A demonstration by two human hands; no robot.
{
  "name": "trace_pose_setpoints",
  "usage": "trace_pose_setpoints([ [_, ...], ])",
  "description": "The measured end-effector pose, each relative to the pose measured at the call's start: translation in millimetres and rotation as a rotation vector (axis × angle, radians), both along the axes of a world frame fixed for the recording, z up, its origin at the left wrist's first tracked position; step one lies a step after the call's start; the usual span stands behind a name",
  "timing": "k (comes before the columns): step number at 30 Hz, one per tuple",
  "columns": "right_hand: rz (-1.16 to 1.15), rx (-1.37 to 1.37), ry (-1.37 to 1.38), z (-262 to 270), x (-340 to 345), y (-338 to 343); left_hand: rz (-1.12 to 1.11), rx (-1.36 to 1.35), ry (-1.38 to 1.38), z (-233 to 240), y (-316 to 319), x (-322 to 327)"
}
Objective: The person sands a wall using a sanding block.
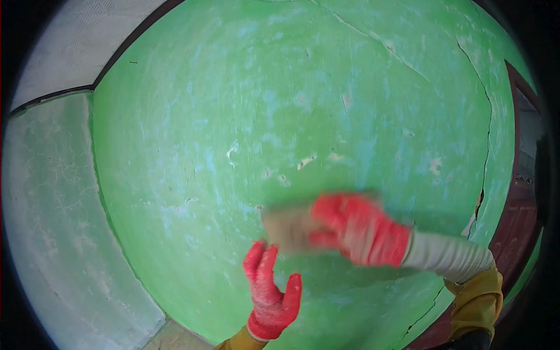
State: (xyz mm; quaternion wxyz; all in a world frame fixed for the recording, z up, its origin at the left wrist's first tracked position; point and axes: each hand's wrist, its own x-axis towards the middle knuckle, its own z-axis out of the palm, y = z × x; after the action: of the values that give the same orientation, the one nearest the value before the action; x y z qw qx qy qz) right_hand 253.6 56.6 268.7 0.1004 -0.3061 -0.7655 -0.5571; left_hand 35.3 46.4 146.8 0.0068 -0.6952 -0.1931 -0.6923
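My right hand (356, 229), in a red work glove with a pale cuff, grips a flat tan rectangular board (288, 227), possibly a sanding block or a float. Both are blurred, and the board lies along the green painted wall (245, 127). Just below the board's left end, my left hand (275, 291) is raised in a dusty red glove with its fingers apart and nothing in it. Whether its fingertips touch the board or the wall, I cannot tell. Chipped patches and pale blue spots mark the paint above the board.
A long crack (488, 127) runs down the wall's right side, beside a dark red door frame (509, 210). To the left, a paler green wall (57, 210) meets this one at a corner. A white ceiling (87, 39) shows at the upper left. One small nail (133, 62) sticks out high up.
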Motion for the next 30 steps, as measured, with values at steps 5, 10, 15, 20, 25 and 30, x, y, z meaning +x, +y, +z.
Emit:
trace_pose_setpoints([
  [5, 0.034, 0.040, 0.142, 65, 8, -9, 0.006, -0.032, 0.099, 17, 3, 19],
  [10, 0.009, 0.471, 0.416, 121, 14, -18, -0.078, -0.066, 0.040, 28, 6, 41],
  [15, 0.013, -0.110, 0.406, 10, -6, -29, -0.097, -0.184, 0.013, 0, 12, 82],
  [20, 0.076, -0.231, 0.445, -24, -12, -25, -0.058, -0.217, -0.090, -25, 33, 123],
  [25, 0.222, -0.398, 0.540, -1, 9, -34, 0.043, -0.264, -0.230, 10, 36, 141],
  [30, 0.455, -0.318, 0.690, 29, 31, -47, 0.361, 0.017, -0.093, 98, 67, 123],
])
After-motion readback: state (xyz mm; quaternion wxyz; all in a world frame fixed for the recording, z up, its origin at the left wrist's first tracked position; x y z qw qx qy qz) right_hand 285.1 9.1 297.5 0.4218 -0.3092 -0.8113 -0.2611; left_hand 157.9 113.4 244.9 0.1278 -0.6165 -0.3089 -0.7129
